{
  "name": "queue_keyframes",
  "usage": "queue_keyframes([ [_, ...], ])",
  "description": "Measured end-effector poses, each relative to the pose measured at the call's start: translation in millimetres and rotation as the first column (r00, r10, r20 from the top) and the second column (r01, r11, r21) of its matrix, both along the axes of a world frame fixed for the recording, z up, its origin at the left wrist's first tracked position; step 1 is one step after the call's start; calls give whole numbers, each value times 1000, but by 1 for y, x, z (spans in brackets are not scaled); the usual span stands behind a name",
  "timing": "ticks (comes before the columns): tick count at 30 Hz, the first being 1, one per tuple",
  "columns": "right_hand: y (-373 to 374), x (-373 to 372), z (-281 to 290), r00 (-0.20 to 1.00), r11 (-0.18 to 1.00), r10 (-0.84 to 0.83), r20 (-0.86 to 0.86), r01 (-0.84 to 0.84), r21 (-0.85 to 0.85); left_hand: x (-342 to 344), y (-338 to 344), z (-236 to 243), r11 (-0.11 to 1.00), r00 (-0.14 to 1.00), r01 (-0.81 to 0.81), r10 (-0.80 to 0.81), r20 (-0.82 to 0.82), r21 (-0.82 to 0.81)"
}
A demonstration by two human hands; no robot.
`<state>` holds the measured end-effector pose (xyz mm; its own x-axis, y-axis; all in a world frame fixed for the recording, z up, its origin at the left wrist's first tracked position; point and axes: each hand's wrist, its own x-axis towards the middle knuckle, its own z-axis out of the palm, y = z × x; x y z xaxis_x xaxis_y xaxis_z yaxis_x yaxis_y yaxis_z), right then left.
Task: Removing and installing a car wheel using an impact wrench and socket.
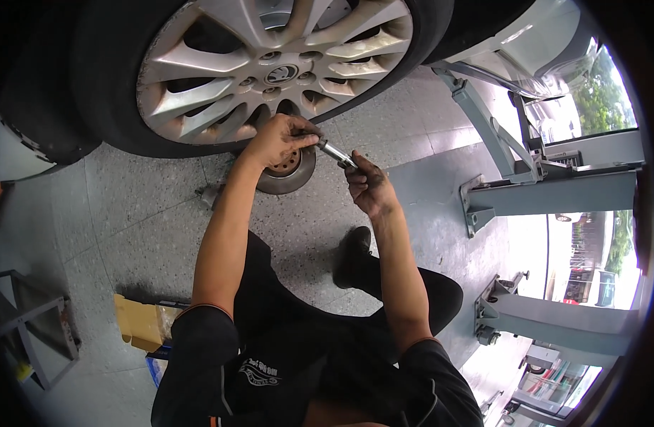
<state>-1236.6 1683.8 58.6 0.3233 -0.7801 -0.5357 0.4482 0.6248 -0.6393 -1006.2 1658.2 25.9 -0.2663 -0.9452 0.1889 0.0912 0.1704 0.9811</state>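
Both my hands are up in front of the wheel, joined by a short silver cylindrical metal tool (334,151) with a dark end; its exact kind is unclear. The fingers of my left hand (278,141) pinch its upper left end. My right hand (371,188), fingertips blackened, grips the lower right end. Just beyond my hands is a car wheel (220,67) with a silver multi-spoke rim and black tyre. Below my left wrist a brake disc (290,182) with a rusty brown centre shows partly, the rest hidden by my hand and forearm.
Grey lift posts (554,192) with arms stand at the right, beside another car (547,28). An opened cardboard box (138,324) lies on the speckled floor near my left elbow. A metal frame stand (35,317) is at far left. My dark shoe (355,249) is planted below the tool.
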Motion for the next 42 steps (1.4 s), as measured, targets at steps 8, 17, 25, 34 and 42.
queue_keyframes([
  [8,2,23,12,978,997,-33,208,47,-62,-19,4,18,986,925,-135,162,-343,101],
  [17,-9,77,69,950,921,16,313,108,-374,-27,-9,52,981,729,-110,189,-658,161],
  [25,-26,116,71,969,900,-49,244,149,-410,-12,-32,45,950,335,292,6,-942,109],
  [34,-33,117,76,997,915,-9,82,41,-401,-13,-31,47,953,465,212,95,-880,215],
  [42,-35,131,72,997,883,-56,-44,29,-468,-12,-40,39,937,349,312,43,-936,159],
])
